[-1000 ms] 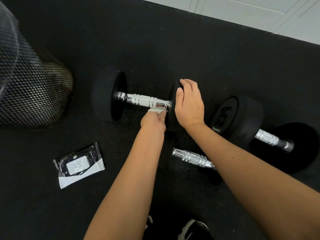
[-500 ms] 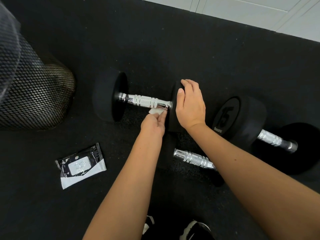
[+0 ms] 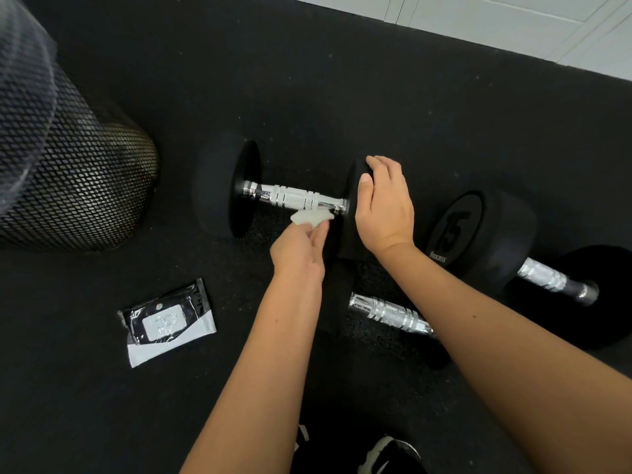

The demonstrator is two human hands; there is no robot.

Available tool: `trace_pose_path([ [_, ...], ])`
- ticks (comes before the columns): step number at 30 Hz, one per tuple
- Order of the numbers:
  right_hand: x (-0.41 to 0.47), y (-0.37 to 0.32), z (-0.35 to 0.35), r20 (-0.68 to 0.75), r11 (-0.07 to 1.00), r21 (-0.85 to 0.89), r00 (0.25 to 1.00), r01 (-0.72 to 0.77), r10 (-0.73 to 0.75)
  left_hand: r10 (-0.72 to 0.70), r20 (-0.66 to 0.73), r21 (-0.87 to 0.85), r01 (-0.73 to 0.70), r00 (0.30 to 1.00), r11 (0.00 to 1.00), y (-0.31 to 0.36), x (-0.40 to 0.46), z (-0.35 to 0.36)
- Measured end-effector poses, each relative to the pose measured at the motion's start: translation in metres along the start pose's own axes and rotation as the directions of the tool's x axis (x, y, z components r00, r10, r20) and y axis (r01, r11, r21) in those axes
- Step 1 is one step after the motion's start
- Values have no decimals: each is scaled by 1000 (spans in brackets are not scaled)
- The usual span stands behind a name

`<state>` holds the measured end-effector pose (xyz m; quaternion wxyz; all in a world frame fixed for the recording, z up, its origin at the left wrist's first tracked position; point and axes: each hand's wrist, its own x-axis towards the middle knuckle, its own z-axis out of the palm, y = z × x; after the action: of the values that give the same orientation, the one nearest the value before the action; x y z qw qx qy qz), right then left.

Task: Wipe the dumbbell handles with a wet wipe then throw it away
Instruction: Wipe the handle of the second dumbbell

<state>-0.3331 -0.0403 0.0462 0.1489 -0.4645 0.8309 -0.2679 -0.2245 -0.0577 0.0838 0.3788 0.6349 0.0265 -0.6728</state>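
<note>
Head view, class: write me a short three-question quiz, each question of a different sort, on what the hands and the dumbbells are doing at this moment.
1. True or false: the left hand pinches the wet wipe against the underside of the far dumbbell's handle.
2. Multiple choice: the right hand rests on A) the wipes packet, B) the far dumbbell's right head, C) the mesh bin.
3. Fill in: the number printed on the rightmost dumbbell's head is ___.

Key: 1 true; 2 B; 3 15.
</note>
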Motion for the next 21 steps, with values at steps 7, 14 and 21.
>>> trace_pose_path([
  [7,0,-1,-1,6,1000,0,1000,-9,9,743,505,734,-671,440,-102,36,43,-24],
  [14,-2,-2,-3,11,1000,-6,1000,-17,17,323,848,515,-512,420,-688,42,82,-44],
  [21,-2,-3,-2,15,1000,-10,1000,-17,18,257,916,393,-556,309,-732,33,84,-46],
])
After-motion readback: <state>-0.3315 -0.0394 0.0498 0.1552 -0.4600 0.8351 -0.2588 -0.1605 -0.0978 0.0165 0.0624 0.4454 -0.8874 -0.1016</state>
